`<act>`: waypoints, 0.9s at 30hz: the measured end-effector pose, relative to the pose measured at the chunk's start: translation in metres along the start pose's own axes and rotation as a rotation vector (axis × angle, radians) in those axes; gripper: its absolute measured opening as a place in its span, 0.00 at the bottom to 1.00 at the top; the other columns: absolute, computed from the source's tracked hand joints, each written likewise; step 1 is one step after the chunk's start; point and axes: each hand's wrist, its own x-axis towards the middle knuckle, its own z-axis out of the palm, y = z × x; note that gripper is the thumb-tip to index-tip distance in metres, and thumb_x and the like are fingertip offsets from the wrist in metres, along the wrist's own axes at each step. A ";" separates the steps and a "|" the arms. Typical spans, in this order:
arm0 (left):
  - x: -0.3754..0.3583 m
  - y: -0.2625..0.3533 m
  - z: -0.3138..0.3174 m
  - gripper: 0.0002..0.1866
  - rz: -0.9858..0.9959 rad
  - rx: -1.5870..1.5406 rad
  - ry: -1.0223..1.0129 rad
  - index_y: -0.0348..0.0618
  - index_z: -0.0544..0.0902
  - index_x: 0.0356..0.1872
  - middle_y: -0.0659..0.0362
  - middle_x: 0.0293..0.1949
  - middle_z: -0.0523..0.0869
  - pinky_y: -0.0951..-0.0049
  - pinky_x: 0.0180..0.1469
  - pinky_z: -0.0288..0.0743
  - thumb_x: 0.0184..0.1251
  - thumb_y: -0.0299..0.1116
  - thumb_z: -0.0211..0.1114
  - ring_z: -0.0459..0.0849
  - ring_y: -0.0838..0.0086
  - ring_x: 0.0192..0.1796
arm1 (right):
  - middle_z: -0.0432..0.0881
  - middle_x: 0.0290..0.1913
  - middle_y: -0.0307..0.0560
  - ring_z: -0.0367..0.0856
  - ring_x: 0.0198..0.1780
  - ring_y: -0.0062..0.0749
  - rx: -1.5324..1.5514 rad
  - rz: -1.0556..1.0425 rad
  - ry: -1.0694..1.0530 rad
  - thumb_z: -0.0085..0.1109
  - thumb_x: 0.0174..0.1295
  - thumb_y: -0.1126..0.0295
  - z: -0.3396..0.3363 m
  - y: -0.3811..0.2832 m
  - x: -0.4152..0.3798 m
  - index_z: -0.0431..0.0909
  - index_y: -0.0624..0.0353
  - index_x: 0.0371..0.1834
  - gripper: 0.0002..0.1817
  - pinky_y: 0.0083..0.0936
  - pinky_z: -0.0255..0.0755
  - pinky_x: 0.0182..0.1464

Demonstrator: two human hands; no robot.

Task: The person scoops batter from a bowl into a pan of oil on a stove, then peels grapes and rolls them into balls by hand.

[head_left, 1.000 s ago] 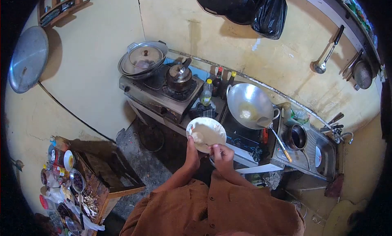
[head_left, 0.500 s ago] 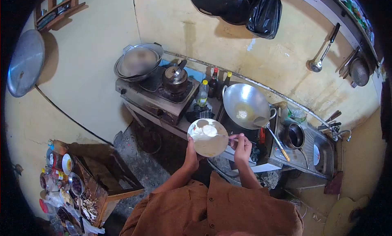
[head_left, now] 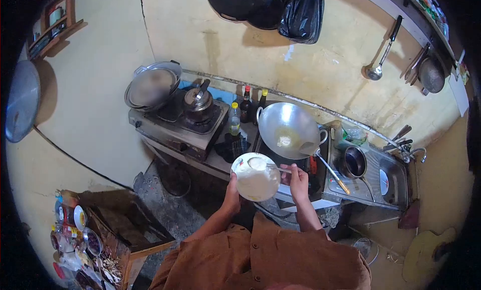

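My left hand (head_left: 231, 196) grips the left rim of a white plate (head_left: 253, 187) with something pale and wet-looking on it. My right hand (head_left: 296, 179) pinches the handle of a metal spoon (head_left: 258, 163), whose bowl is over the upper part of the plate with white stuff in it. Behind the plate, a large metal wok (head_left: 285, 122) sits on the counter; a little pale-yellow matter lies at its bottom. A long-handled utensil (head_left: 334, 173) leans on the wok's right edge.
A stove (head_left: 173, 134) with a kettle (head_left: 197, 105) and stacked pans (head_left: 150, 87) stands left of several bottles. To the right are a saucepan (head_left: 353, 162) and a sink (head_left: 396, 182). A cluttered wooden table (head_left: 123, 240) is at lower left.
The view has shifted to the right, so the wok and stove appear further left. The plate, still in my left hand, sits slightly lower in view; the spoon remains over it.
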 end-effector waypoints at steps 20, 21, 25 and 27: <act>0.080 0.016 0.101 0.36 -0.059 -0.078 0.116 0.47 0.58 0.67 0.52 0.60 0.71 0.57 0.57 0.70 0.68 0.63 0.34 0.72 0.59 0.60 | 0.78 0.27 0.38 0.70 0.24 0.16 0.010 0.182 -0.132 0.49 0.68 0.63 -0.122 -0.071 0.148 0.79 0.65 0.44 0.16 0.14 0.66 0.28; 0.085 0.014 0.099 0.36 -0.055 -0.082 0.119 0.47 0.58 0.67 0.52 0.60 0.71 0.57 0.57 0.70 0.68 0.63 0.34 0.72 0.59 0.60 | 0.78 0.27 0.38 0.71 0.24 0.17 0.022 0.181 -0.152 0.49 0.67 0.64 -0.130 -0.064 0.165 0.79 0.66 0.45 0.16 0.14 0.66 0.28; 0.091 0.009 0.087 0.37 0.048 -0.089 0.196 0.49 0.59 0.67 0.52 0.61 0.70 0.59 0.52 0.74 0.66 0.66 0.33 0.73 0.59 0.59 | 0.79 0.27 0.41 0.71 0.22 0.18 -0.153 0.158 -0.138 0.49 0.67 0.67 -0.138 -0.055 0.215 0.78 0.70 0.45 0.15 0.15 0.66 0.25; 0.085 0.009 0.072 0.38 0.033 -0.043 0.264 0.47 0.58 0.67 0.52 0.61 0.70 0.57 0.55 0.71 0.67 0.65 0.33 0.73 0.59 0.59 | 0.80 0.27 0.43 0.71 0.21 0.19 -0.199 0.144 -0.143 0.49 0.67 0.68 -0.144 -0.030 0.244 0.78 0.71 0.44 0.15 0.15 0.66 0.24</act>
